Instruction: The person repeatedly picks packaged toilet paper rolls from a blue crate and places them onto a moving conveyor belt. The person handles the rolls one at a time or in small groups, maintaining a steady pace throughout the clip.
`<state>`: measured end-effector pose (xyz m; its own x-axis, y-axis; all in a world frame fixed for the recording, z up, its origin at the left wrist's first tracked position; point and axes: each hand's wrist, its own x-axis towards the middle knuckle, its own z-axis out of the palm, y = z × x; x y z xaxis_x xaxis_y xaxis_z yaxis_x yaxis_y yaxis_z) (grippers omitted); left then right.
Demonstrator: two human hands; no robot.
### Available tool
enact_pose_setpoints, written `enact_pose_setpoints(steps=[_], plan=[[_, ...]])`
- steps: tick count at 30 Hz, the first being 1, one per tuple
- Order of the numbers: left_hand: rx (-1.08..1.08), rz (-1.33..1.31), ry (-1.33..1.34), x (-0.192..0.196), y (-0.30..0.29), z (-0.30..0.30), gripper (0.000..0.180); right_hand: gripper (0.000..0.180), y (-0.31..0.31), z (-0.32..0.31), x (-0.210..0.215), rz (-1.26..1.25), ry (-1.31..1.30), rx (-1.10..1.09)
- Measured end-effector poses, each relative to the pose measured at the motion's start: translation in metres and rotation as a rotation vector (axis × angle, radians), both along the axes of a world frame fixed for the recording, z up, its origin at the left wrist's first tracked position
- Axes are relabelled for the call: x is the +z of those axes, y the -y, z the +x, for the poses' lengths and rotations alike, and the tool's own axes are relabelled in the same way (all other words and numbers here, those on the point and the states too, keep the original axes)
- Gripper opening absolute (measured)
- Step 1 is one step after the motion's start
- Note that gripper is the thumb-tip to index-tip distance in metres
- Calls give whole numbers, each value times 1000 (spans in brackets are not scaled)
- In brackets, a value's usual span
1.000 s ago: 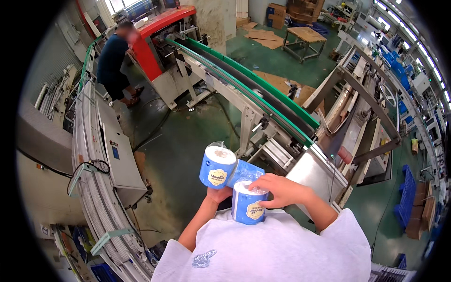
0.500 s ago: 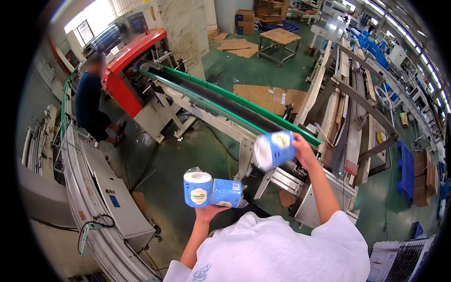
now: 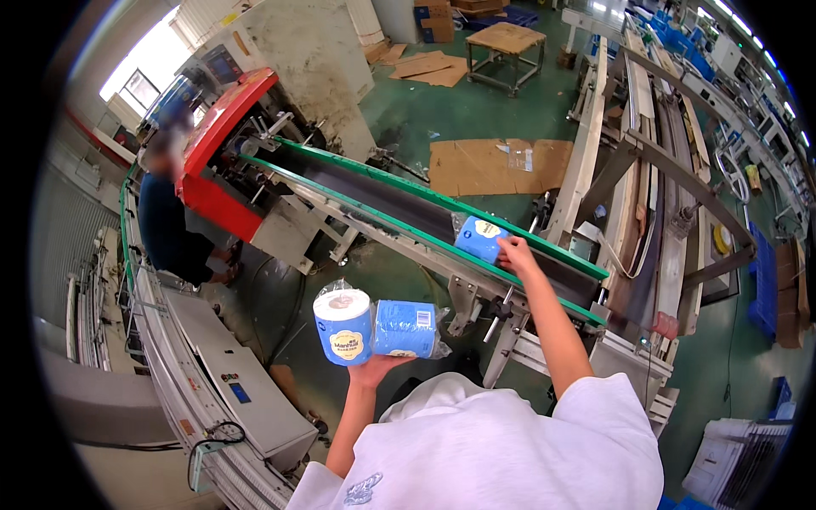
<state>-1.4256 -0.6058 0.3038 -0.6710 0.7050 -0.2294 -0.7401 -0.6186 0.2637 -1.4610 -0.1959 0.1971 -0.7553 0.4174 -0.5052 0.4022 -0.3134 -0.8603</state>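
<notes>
On my left hand (image 3: 374, 371), held palm up, rest two blue-wrapped toilet paper rolls. One roll (image 3: 343, 330) stands upright with its white end and core showing on top; the other roll (image 3: 405, 326) lies on its side against it, loose clear film at its end. My right hand (image 3: 515, 255) reaches over the green-railed conveyor (image 3: 382, 198), fingers closed on the near end of a third blue-wrapped toilet paper roll (image 3: 481, 237). That roll lies on its side at the dark belt, between the rails. My left fingers are mostly hidden under the rolls.
The conveyor runs up to a red-covered machine (image 3: 223, 140), where another person (image 3: 166, 217) stands. A curved roller line (image 3: 161, 365) and grey cabinet (image 3: 246, 387) lie left. Another metal-framed conveyor (image 3: 654, 195) stands right. Flat cardboard (image 3: 501, 167) and a small table (image 3: 507, 38) are beyond.
My right hand has lowered its roll from above the conveyor's near side down between the rails. The two rolls on my left hand stay held, shifted slightly left in view.
</notes>
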Motion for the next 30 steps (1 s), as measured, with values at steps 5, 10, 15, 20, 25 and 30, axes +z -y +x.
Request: enact_pose_setpoints(steps=[5, 10, 15, 20, 25, 30], plan=[[-133, 36, 53, -1, -33, -28, 74, 42, 13, 78, 65, 1372, -2, -142], [-292, 70, 117, 4, -79, -49, 76, 54, 127, 104, 114, -28, -264, 179], [-309, 88, 85, 17, -92, -80, 76, 52, 122, 76, 108, -299, -350, -86], [-304, 102, -50, 0, -59, -134, 75, 45, 64, 20, 108, -234, -359, -338], [-348, 11, -3, -5, -41, -171, 61, 40, 27, -27, 41, -72, -165, -304], [-384, -210, -36, -27, -34, -204, 51, 34, -6, -3, -14, -110, -106, -134]])
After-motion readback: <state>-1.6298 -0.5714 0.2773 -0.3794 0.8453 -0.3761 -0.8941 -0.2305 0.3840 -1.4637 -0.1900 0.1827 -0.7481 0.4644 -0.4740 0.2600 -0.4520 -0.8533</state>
